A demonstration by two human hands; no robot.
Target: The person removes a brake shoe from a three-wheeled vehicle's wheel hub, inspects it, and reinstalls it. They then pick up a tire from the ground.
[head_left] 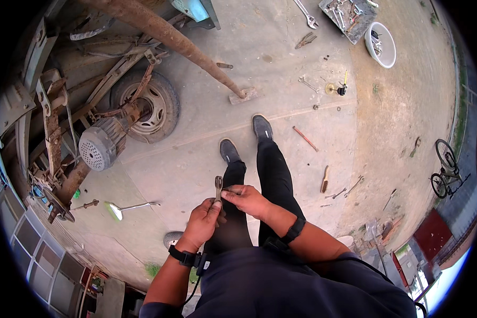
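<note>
In the middle of the lower view my left hand [206, 217] is closed on a small flat metal piece [218, 186] with a slotted upper end, held upright. My right hand [239, 199] pinches the same piece from the right, thumb against its side; its other fingers are partly hidden. Both are held above my dark-trousered legs. To the upper left stands a rusty machine frame [53, 119] with a grey motor [98, 148] and a tire [164, 114].
A rusty pole [185, 47] slants down to the concrete. Around lie a red-handled bar [305, 138], wire brush [324, 180], broom head [114, 211], several wrenches [354, 186], a tray of tools [328, 4] and a white tub [388, 47]. A bicycle [446, 169] is at right.
</note>
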